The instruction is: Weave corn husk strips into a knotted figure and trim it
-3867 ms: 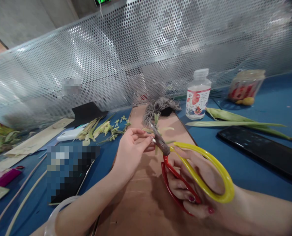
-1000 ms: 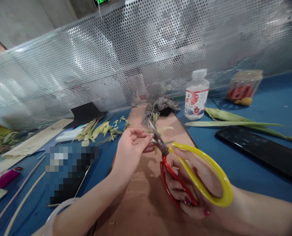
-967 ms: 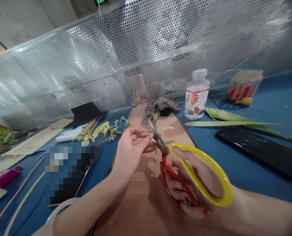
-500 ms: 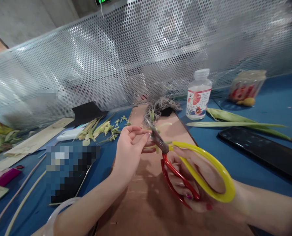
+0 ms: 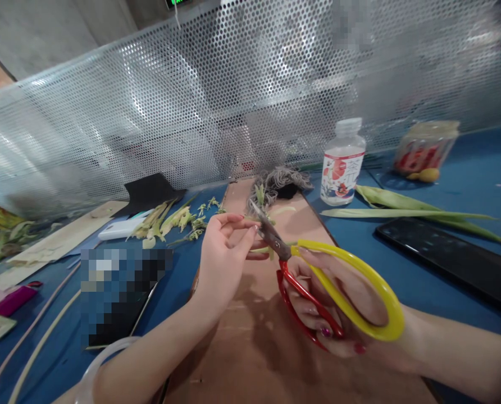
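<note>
My right hand (image 5: 318, 303) is wrapped round a pair of scissors (image 5: 277, 245) with one red and one yellow handle loop. The blades point away and to the left, parted only slightly, right beside the fingertips of my left hand (image 5: 227, 247). That left hand pinches thumb against index finger. A thin pale green plant strip (image 5: 271, 253) shows at its fingers and behind the scissors; the rest of it is hidden. Both hands are above a brown board (image 5: 242, 342).
At the board's far end lies grey yarn (image 5: 282, 180). Wilted plant cuttings (image 5: 177, 221) and a dark phone (image 5: 124, 314) are on the left. To the right are a labelled bottle (image 5: 342, 163), a jar (image 5: 427, 147), long green leaves (image 5: 396, 207) and a black phone (image 5: 444, 261). Perforated metal (image 5: 183, 112) stands behind.
Almost nothing differs. The scissors and my right hand have shifted a hair to the right in view, while my left hand keeps its pinch.
</note>
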A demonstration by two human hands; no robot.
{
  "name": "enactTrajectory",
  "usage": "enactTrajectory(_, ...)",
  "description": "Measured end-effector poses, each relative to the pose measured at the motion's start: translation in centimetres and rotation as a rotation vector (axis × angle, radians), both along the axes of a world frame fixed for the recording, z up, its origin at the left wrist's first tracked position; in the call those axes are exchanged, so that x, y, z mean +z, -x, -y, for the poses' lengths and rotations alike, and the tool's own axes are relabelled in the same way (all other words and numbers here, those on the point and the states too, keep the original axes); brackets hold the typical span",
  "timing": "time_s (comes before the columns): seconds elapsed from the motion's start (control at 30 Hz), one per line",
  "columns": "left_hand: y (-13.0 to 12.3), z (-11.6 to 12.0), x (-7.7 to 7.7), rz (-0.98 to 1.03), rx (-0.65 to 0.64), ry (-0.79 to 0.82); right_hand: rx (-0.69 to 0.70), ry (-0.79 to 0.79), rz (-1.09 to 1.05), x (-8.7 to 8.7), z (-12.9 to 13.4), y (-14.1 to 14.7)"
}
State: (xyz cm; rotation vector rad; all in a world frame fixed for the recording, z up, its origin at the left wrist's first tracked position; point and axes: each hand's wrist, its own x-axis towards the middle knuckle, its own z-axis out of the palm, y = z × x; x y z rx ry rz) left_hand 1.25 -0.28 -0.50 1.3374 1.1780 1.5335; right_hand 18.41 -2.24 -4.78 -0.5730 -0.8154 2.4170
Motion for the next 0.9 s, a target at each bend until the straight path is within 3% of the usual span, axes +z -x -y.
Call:
enactTrajectory(0.33, -0.01, -0.10, -0.02, -0.030, 0.017, -0.028, 0.051, -0.020, -0.013, -0.70, -0.52, -0.09)
enactTrajectory(0.63, -0.03, 0.01, 0.10, -0.044, -0.002, -0.036, -0.002, -0.023, 0.037, -0.02, -0.05, -0.13)
enactTrajectory(0.9, -0.23, -0.10, 0.28, -0.023, -0.001, -0.007, 0.028, -0.053, 0.014, -0.90, -0.58, -0.20)
